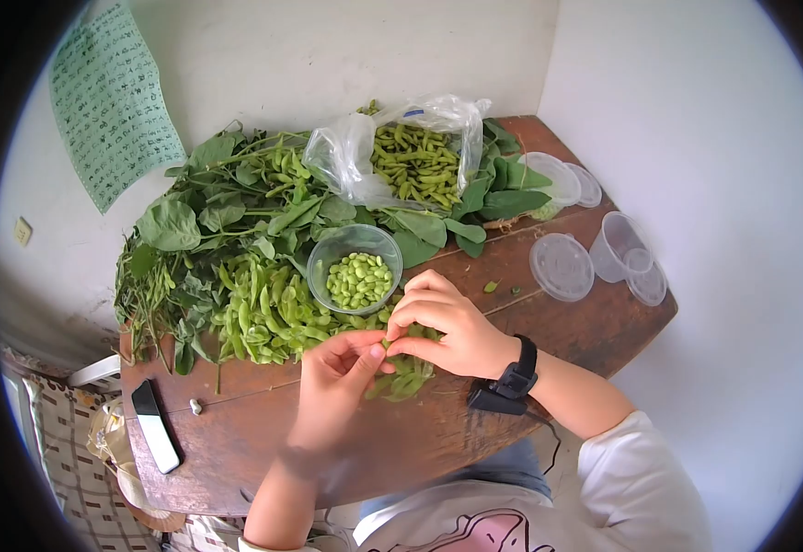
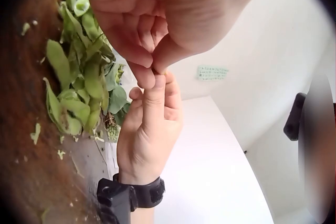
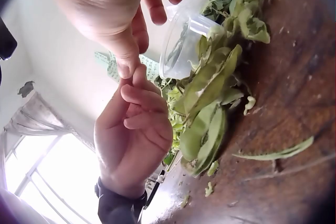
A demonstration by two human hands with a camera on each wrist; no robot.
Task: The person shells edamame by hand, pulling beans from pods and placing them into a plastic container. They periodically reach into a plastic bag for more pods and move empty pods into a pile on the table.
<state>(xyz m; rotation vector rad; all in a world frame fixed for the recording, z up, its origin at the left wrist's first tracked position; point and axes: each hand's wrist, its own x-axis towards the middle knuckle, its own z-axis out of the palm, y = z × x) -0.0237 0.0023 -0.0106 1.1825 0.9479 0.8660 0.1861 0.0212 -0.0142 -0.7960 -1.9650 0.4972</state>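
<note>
My left hand and right hand meet fingertip to fingertip in front of the bowl. Between them they pinch a small green soybean pod, mostly hidden by the fingers. Just beyond stands a clear plastic bowl partly filled with shelled green soybeans. Opened pod shells lie in a pile under the right hand; the left wrist view shows these split shells close beside the hands. To the left of the bowl is a heap of plump unopened pods.
Leafy soybean stalks cover the back of the wooden table. A clear bag holds more pods. Plastic lids and a clear tub stand at right. A phone lies near the left edge.
</note>
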